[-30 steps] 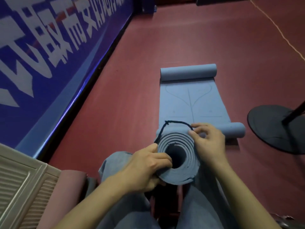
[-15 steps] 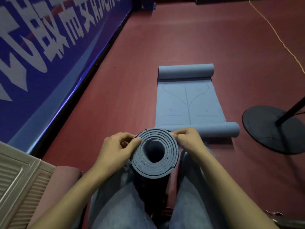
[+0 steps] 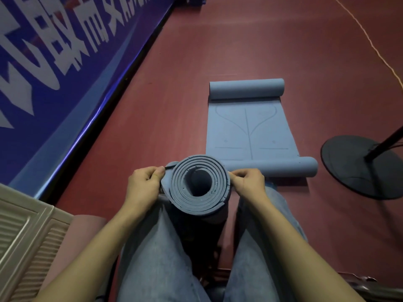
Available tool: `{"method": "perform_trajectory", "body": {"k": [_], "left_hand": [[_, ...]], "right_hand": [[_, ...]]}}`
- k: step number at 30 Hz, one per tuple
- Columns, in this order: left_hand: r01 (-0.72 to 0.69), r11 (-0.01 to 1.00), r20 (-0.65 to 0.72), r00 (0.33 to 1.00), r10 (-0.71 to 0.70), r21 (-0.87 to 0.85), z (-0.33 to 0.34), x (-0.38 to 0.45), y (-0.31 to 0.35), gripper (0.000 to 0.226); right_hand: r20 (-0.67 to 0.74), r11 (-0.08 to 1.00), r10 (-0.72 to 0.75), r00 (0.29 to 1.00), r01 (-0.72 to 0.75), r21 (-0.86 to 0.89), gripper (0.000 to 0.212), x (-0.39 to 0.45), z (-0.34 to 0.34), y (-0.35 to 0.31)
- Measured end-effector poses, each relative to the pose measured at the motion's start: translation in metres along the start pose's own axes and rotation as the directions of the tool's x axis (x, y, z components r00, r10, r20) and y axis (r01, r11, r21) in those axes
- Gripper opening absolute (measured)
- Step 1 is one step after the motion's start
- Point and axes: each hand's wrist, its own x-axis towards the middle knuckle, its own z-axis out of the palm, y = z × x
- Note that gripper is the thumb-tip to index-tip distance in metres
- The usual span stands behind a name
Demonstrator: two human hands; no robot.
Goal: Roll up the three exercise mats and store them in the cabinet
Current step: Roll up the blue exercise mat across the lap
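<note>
A rolled blue exercise mat [image 3: 197,184] stands on end between my knees, its spiral end facing up. My left hand [image 3: 144,186] pinches a dark strap [image 3: 169,167] at the roll's left side. At the roll's right side my right hand [image 3: 247,182] pinches the same strap, I think; its far part is hidden behind the roll. A second blue mat [image 3: 248,131] lies on the red floor ahead, flat in the middle with both ends curled up. A pink rolled mat [image 3: 80,229] lies at my lower left beside the beige cabinet [image 3: 21,232].
A blue banner wall [image 3: 54,62] runs along the left. A black round stand base [image 3: 359,166] with a pole sits on the floor at the right. A thin yellow cord [image 3: 370,44] crosses the floor at the far right.
The strap loop that was held over the roll's top has gone down around the roll. Both hands moved from the roll's end to its sides, pinching the strap.
</note>
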Motion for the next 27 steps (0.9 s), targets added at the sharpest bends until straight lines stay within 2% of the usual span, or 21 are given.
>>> {"method": "perform_trajectory", "body": {"k": [1, 3, 4, 6, 10, 12, 14, 16, 21, 24, 27], "left_hand": [[0.110, 0.984, 0.024, 0.994, -0.107, -0.143, 0.002, 0.003, -0.002, 0.046], [0.316, 0.854, 0.119, 0.948, -0.294, -0.414, 0.007, 0.007, -0.001, 0.042], [0.368, 0.788, 0.162, 0.929, -0.333, -0.493, 0.009, 0.010, 0.000, 0.035], [0.402, 0.742, 0.209, 0.915, -0.345, -0.537, 0.015, 0.017, 0.001, 0.024], [0.463, 0.817, 0.209, 0.886, -0.414, -0.343, 0.039, 0.036, -0.012, 0.019], [0.499, 0.846, 0.222, 0.861, -0.458, -0.189, 0.060, 0.046, -0.026, 0.030], [0.493, 0.870, 0.213, 0.848, -0.485, 0.017, 0.084, 0.057, -0.042, 0.039], [0.456, 0.869, 0.188, 0.852, -0.489, 0.191, 0.108, 0.067, -0.055, 0.039], [0.406, 0.821, 0.144, 0.857, -0.494, 0.402, 0.154, 0.101, -0.096, 0.035], [0.429, 0.818, 0.162, 0.841, -0.517, 0.383, 0.174, 0.126, -0.112, 0.029], [0.538, 0.834, 0.273, 0.790, -0.549, 0.119, 0.193, 0.135, -0.123, 0.025]], "right_hand": [[-0.001, 1.000, -0.005, 1.000, 0.005, -0.004, 0.034, 0.001, 0.002, 0.001], [0.007, 1.000, -0.004, 1.000, 0.004, -0.024, 0.042, 0.004, 0.007, 0.003], [0.016, 0.999, 0.007, 1.000, -0.006, -0.044, 0.043, 0.007, 0.009, 0.004], [0.025, 0.994, 0.040, 0.999, -0.037, -0.105, 0.043, 0.014, 0.010, 0.004], [0.089, 0.953, 0.174, 0.981, -0.144, -0.268, 0.038, 0.031, 0.004, 0.002], [0.128, 0.920, 0.254, 0.959, -0.198, -0.337, 0.029, 0.044, -0.001, 0.002], [0.130, 0.881, 0.314, 0.940, -0.238, -0.408, 0.028, 0.063, -0.002, 0.012], [0.104, 0.846, 0.342, 0.934, -0.258, -0.467, 0.027, 0.084, 0.002, 0.024], [0.064, 0.791, 0.371, 0.926, -0.279, -0.544, 0.020, 0.133, 0.021, 0.050], [0.084, 0.765, 0.349, 0.933, -0.233, -0.601, 0.026, 0.153, 0.033, 0.066], [0.222, 0.666, 0.397, 0.891, -0.113, -0.738, 0.015, 0.161, 0.045, 0.089]]}}
